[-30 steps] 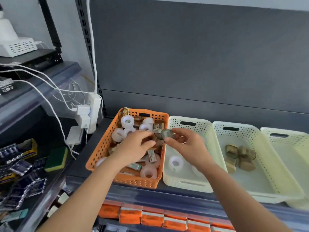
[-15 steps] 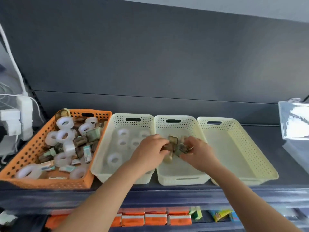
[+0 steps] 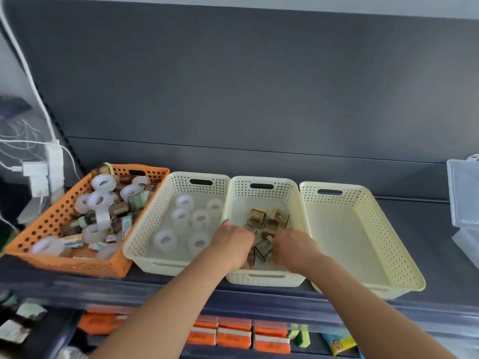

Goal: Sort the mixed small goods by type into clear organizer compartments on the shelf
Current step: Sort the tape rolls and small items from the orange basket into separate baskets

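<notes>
Between our left hand [image 3: 233,244] and right hand [image 3: 294,246], close together, lies a brown box [image 3: 263,251]; their grip we cannot tell; the orange basket [image 3: 55,221] sits well left.

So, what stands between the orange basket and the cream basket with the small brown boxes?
One cream basket holding only white tape rolls fills that gap, as the head view shows.
</notes>
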